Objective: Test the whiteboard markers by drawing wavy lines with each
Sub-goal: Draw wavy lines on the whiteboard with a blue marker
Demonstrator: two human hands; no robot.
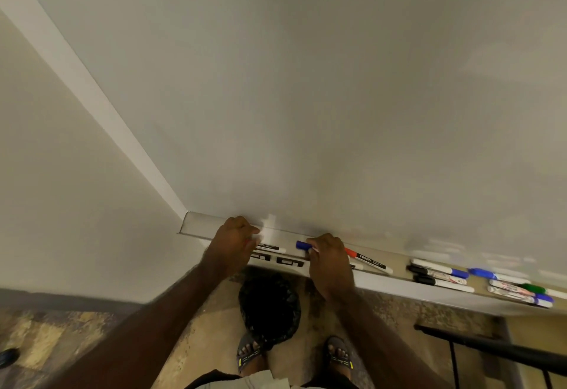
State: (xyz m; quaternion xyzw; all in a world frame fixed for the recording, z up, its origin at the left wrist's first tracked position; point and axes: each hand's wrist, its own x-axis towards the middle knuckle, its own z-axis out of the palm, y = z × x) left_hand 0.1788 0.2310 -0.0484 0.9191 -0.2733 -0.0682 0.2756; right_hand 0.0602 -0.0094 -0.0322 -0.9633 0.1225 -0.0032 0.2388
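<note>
- My left hand curls its fingers around a white marker on the tray.
- My right hand pinches a blue pen, right of the first.
- A red marker lies just right of that hand.
- More markers lie far right on the tray.
- The board above is blank.
</note>
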